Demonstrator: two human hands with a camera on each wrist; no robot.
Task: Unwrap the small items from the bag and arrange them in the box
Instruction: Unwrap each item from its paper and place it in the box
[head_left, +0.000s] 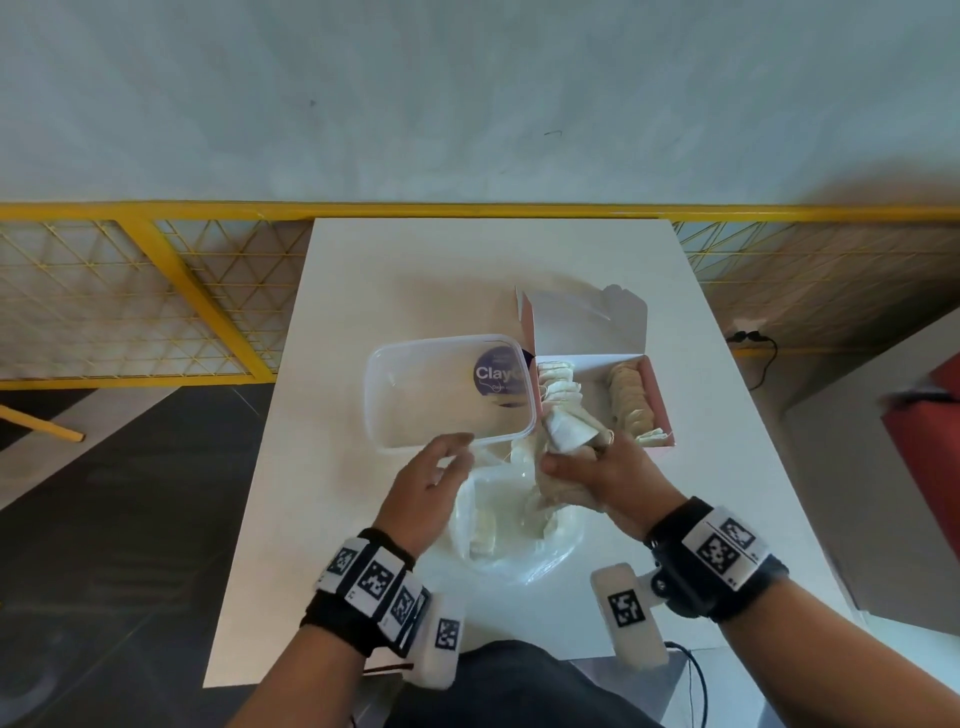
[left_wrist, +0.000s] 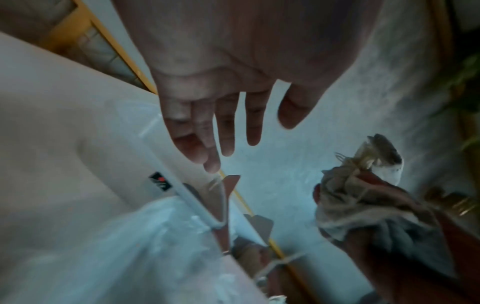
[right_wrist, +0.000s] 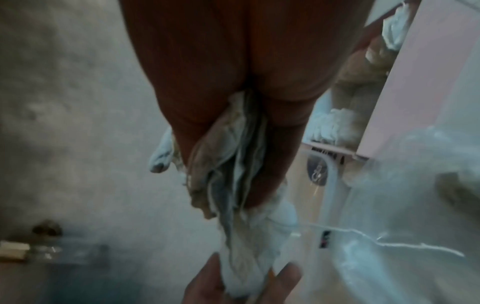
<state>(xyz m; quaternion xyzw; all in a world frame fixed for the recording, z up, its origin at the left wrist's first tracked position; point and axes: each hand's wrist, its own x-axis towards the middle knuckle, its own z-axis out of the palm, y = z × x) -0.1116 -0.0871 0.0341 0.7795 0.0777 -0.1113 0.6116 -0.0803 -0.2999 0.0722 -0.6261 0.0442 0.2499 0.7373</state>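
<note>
Far left, my left hand (head_left: 434, 480) hovers over the white desk (head_left: 332, 545), its grip loose, fingers (left_wrist: 228, 131) straight and spread, clasping nothing, fingertips just by the near rim of the one clear plastic tub (head_left: 447, 389). That tub lies with its long axis across the desk, a round purple label at its right end. Below, between my wrists, sits one crumpled clear bag (head_left: 511, 525), its mouth gaping away from me, pale sachets inside; I can't count them. Moving right, my right hand (head_left: 605, 475) has its grip clamped round a bunch of small paper sachets (head_left: 569, 434) — several, number unclear — the bunch's long axis running away from me and a bit leftward, its far end poking over the near-left corner of the one pink box (head_left: 655, 395). The box stands open, lid flap up at the back, long axis pointing away from me. Inside, two rows of sachets run front to back: white ones along the left wall, tan ones along the right.
</note>
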